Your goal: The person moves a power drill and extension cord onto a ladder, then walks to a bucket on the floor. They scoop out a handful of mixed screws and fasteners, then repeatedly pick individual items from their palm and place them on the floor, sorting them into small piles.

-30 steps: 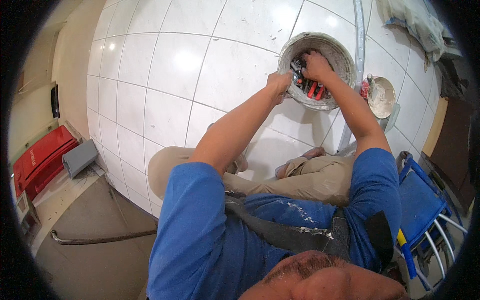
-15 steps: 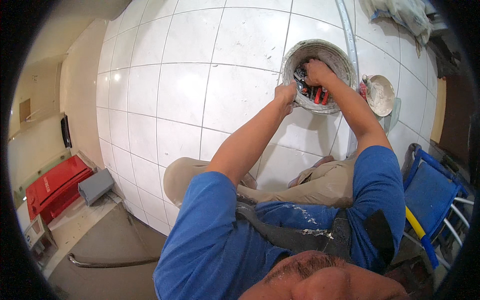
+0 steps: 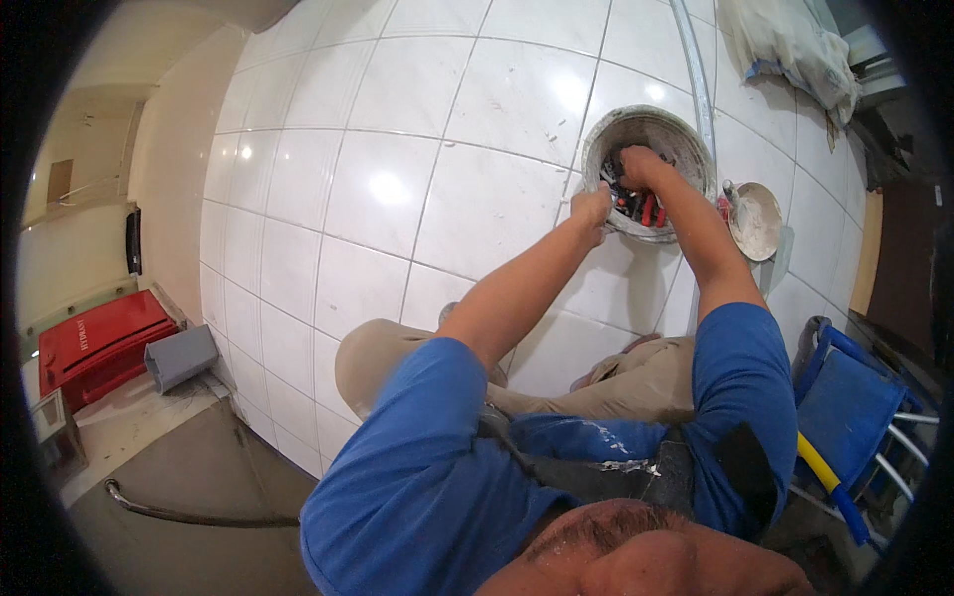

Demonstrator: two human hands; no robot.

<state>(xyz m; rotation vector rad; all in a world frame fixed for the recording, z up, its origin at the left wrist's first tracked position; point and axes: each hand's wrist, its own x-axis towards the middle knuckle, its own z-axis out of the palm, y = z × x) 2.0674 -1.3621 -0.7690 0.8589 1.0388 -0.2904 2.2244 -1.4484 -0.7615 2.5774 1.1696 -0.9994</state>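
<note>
A round bucket (image 3: 651,124), its wall smeared with dried pale plaster, stands on the white tiled floor in front of me. Tools lie inside it, among them a tool with red handles (image 3: 651,211). My left hand (image 3: 591,212) is closed on the near left rim of the bucket. Down inside, my right hand (image 3: 644,167) reaches among the dark tools. Its fingers are mostly hidden, so what they touch or hold does not show.
Right of the bucket sits a bowl of whitish powder or paste (image 3: 758,221). A long metal straightedge (image 3: 696,70) runs past the bucket. Covered material (image 3: 790,45) lies at the far right. A blue folding chair (image 3: 850,397) stands near right, a red box (image 3: 99,343) at left.
The whole view has shifted slightly, so bucket and floor sit a little lower and to the right. My right hand has moved slightly among the tools; the left stays on the rim.
</note>
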